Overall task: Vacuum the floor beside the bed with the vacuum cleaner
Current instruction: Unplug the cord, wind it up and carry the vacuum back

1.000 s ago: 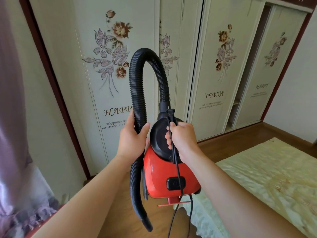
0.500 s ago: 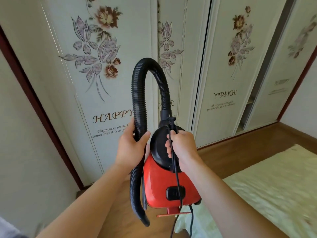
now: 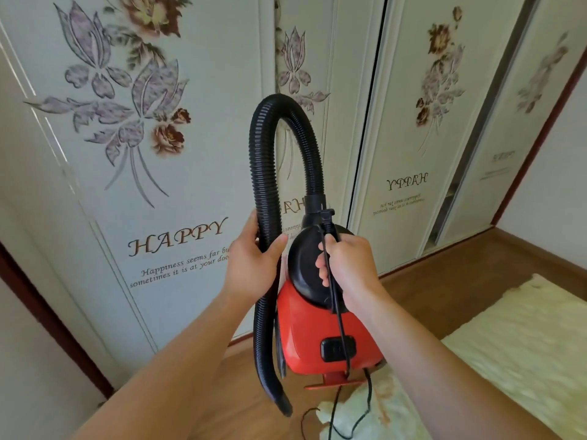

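One red vacuum cleaner [image 3: 311, 338], one black hose [image 3: 263, 173] — left hand [image 3: 251, 268] wraps hose, right hand [image 3: 349, 265] grips handle [image 3: 328, 222].

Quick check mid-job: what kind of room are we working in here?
Most likely a bedroom: a bed with a pale cover lies at the right, sliding wardrobe doors with flower prints fill the far wall, and the floor between them is wood.

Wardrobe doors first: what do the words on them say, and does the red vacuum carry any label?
"HAPPY": left door.
"Happiness seems far bu" / "sometimes it is at your doo": beneath it, cut off by the left hand.
"HAPPY", mirrored: right door; the small lines beneath are unreadable.
Far door: text blurred.
Vacuum cleaner: no text readable.
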Motion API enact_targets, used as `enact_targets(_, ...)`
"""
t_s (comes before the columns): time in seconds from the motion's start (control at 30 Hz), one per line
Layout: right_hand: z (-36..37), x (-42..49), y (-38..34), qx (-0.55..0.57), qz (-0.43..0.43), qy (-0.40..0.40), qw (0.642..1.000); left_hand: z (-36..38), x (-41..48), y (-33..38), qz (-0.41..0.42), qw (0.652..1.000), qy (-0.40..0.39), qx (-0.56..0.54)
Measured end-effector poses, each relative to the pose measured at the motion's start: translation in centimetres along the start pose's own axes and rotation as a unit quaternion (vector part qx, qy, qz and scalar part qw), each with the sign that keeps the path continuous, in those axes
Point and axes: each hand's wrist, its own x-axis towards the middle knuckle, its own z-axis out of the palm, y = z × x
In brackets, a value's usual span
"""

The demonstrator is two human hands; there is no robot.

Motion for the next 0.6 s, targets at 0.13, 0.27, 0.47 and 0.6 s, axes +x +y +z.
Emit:
enact_targets(0.13,2.5,4.3,-0.3,0.014,0.014,0.042,0.999,0.6,5.5,-2.9,0.025,0.999,-0.041,-0.024)
enact_targets(0.27,4.7,8.4,-0.9,0.022,0.018,0.086,0.996,1.0,11.0,-5.7,0.042,0.996,-0.077,-0.025)
enact_targets(0.47,5.9,13.8,-1.7,0.025,0.017,0.14,0.99,3.3,17.6,-8.3,0.06,0.988,-0.13,-0.057)
enact_targets(0.6,4.9,17.4,-1.9,0.03,0.027,0.167,0.985,6.3,20.9,-9.8,0.057,0.983,-0.161,-0.062)
